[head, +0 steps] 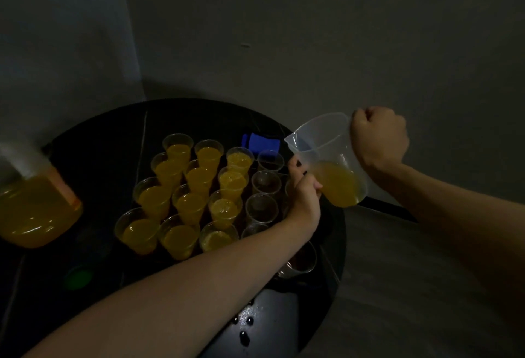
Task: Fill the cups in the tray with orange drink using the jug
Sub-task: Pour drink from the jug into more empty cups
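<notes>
Several clear cups stand in rows on a dark tray (246, 170) on a round black table (108, 141). The left three columns hold orange drink (189, 204); the empty cups (265, 183) form the right column. My right hand (379, 137) grips the handle of a clear plastic jug (326, 144), held in the air beyond the tray's right edge, with a little orange drink (339, 185) in its bottom. My left hand (304, 187) reaches across the tray, its fingers curled round what looks like an empty cup just under the jug; the cup is mostly hidden.
A large bottle of orange drink (37, 210) stands at the table's left edge. A green cap (78, 276) lies near it. A blue cloth (261, 143) sits behind the tray. Another clear cup (302, 261) is at the near right. Water drops (247, 322) dot the table's front.
</notes>
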The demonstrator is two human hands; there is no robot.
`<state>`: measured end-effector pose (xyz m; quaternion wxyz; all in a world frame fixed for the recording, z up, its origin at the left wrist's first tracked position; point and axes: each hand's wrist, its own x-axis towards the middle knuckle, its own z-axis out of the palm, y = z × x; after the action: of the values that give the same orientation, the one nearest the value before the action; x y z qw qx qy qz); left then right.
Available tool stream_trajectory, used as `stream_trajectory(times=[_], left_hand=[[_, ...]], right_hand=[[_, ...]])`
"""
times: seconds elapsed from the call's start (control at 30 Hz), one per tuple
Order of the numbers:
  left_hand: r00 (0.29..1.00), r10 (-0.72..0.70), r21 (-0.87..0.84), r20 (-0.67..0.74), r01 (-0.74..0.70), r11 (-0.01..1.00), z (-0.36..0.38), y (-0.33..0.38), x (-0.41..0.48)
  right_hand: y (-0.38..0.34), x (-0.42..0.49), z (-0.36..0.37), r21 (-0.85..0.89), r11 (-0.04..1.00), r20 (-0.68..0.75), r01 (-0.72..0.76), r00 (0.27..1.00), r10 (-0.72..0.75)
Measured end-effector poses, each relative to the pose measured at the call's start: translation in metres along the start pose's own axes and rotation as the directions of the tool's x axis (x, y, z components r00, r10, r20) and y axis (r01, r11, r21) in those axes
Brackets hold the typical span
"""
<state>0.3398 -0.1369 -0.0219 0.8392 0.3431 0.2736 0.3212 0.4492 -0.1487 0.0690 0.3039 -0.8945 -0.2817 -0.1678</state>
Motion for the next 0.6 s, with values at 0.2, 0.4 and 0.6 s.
stream_trajectory(times=[0.2, 0.4, 0.6], left_hand=[[0.999, -0.033, -0.014, -0.010, 0.033, 0.999, 0.000, -0.002, 0.006], [0.998, -0.062, -0.027, -0.019, 0.062, 0.998, -0.004, -0.010, 0.010], [0.984, -0.165, -0.151, -0.061, 0.154, 0.976, -0.003, -0.013, 0.018]], right_hand=[[0.000, -0.004, 0.005, 0.021, 1.000, -0.010, 0.022, 1.000, -0.022], [0.000, -0.003, 0.010, -0.012, 1.000, 0.018, 0.005, 1.000, -0.005], [-0.003, 0.004, 0.015, -0.071, 0.995, 0.080, 0.070, 0.995, -0.065]])
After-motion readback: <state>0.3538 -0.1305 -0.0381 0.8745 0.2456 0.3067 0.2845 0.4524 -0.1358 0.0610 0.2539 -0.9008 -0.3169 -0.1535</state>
